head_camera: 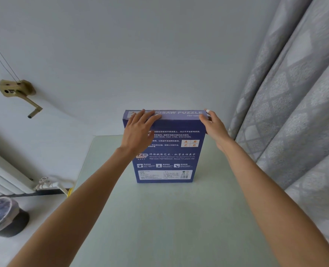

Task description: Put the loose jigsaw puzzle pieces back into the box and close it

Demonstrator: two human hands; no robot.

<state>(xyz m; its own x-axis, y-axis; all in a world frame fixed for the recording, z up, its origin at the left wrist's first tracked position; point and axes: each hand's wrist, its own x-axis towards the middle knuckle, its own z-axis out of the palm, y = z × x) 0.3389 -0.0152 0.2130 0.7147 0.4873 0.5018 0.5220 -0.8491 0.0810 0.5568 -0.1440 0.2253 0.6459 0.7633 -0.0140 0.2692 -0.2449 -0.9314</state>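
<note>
Both hands are shown at the top end of the upright puzzle box [164, 151]. The left hand [138, 128] is laid with straight fingers flat across the top flap near its left corner, pressing it down; the right hand [213, 125] is curled round the top right corner, thumb on the near face. The box is stood on its short end at the far middle of the counter [159, 218], its long axis vertical, its printed face turned toward the viewer. Both hands are in contact with it, so neither is nearer. No loose pieces are seen on the counter. The flap appears closed, and final pressing is judged to remain.
</note>
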